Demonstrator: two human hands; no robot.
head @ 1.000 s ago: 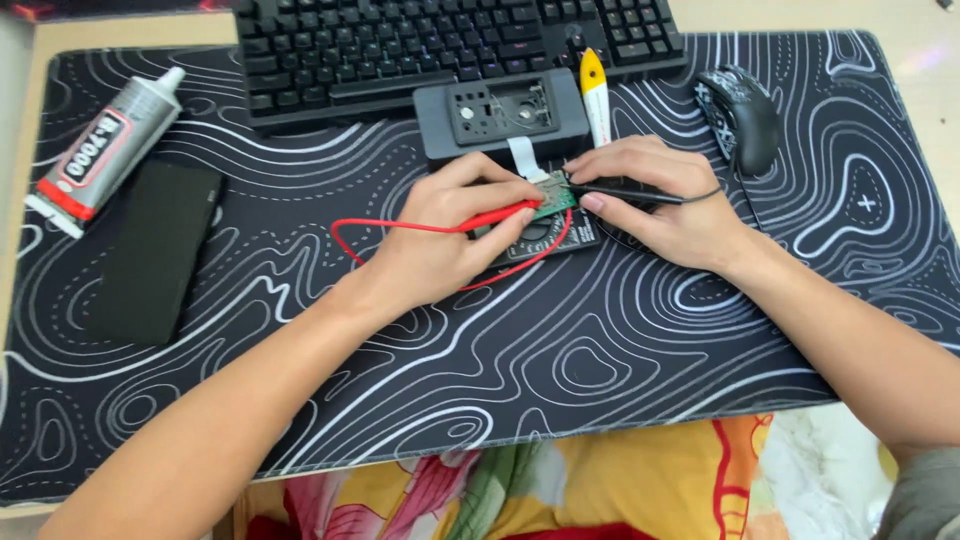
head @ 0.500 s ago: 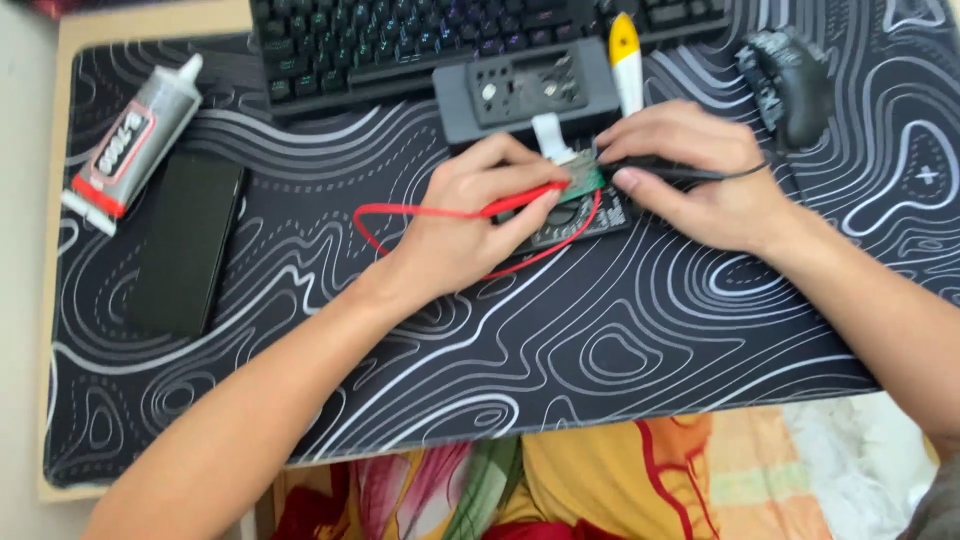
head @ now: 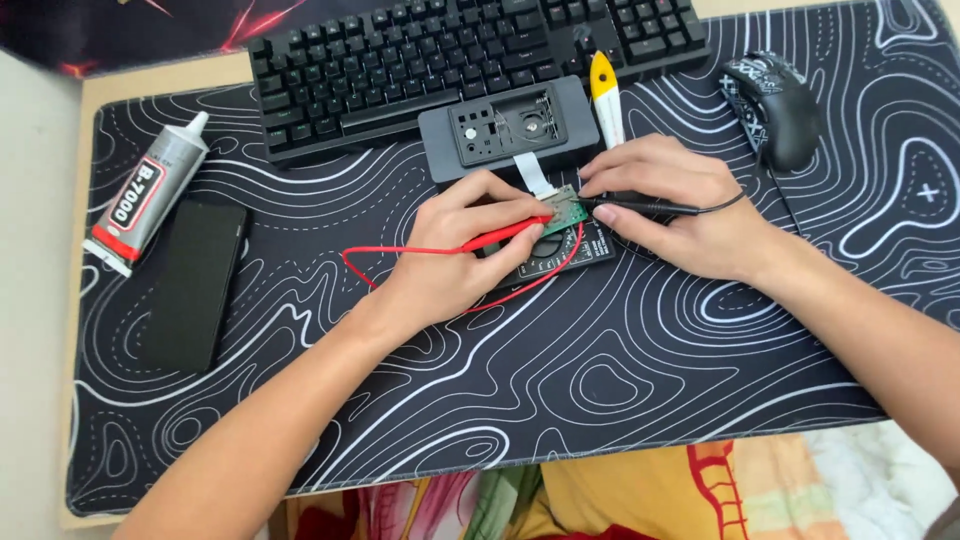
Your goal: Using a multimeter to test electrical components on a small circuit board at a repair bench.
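Head view shows the left hand (head: 455,255) pinching a red probe (head: 505,236) and the right hand (head: 680,205) pinching a black probe (head: 640,206); both tips meet the small green circuit board (head: 566,210) lying between the fingertips on the patterned desk mat (head: 620,370).

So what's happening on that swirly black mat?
A person is poking a small green circuit board with two thin probes. The left hand holds the red probe, the right hand holds the black probe, and both tips sit on the board. A grey case lies open just behind it, in front of the keyboard. A glue tube lies off to the left.
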